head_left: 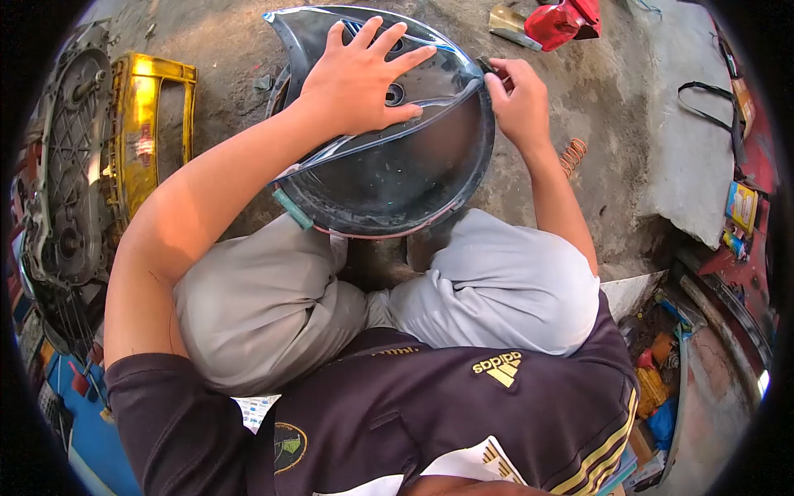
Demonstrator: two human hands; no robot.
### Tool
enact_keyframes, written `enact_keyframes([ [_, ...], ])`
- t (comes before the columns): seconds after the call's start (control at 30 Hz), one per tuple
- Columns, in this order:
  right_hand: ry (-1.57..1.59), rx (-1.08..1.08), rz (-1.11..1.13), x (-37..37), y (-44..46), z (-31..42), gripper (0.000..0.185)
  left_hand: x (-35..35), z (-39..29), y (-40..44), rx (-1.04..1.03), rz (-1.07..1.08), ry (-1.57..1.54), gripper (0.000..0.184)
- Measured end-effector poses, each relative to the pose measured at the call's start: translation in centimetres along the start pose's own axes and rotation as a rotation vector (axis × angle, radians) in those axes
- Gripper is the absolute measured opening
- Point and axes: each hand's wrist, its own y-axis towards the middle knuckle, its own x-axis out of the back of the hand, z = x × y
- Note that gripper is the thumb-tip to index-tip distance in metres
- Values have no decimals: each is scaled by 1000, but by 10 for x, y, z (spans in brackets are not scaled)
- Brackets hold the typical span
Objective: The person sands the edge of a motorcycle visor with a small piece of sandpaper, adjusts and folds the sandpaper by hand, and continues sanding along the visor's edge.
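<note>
A glossy curved vehicle light, with clear bright edges and dark round recesses, lies across a round black basin. My left hand is spread flat on top of the light, fingers apart. At the light's right tip, my right hand has its thumb and fingers curled together beside the basin's rim. A small dark piece shows at those fingertips, too little of it to name. Dark, murky contents with small specks show in the near part of the basin. A greenish strip sits on the basin's near left rim.
On the left stand a yellow crate and a greasy metal engine cover. A red pouch lies at the top. A copper-coloured coil spring rests on the concrete floor at right, near a grey slab. My knees flank the basin.
</note>
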Motion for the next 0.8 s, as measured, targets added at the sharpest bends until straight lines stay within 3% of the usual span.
enact_keyframes([
  [0.13,119,93,111,-2,-19,21,25,2,0,2,-4,10,0,84],
  [0.23,5,82,-77,-13,-7,-10,24,0,-1,2,-2,0,-1,82],
  [0.3,-54,27,-77,-5,3,-13,25,1,-2,1,-1,9,-11,81],
  [0.43,135,99,16,-7,-7,12,24,7,-1,3,-3,37,-2,84],
  [0.57,-79,70,-49,-10,12,-22,22,4,-2,2,-6,21,0,84],
  [0.7,123,76,3,-9,0,8,23,7,-1,3,-4,36,2,84],
  [0.77,2,151,-94,-20,4,-6,23,6,-1,3,-6,37,1,84],
  [0.8,-118,90,-76,-16,18,-18,24,5,0,3,-5,26,7,84],
])
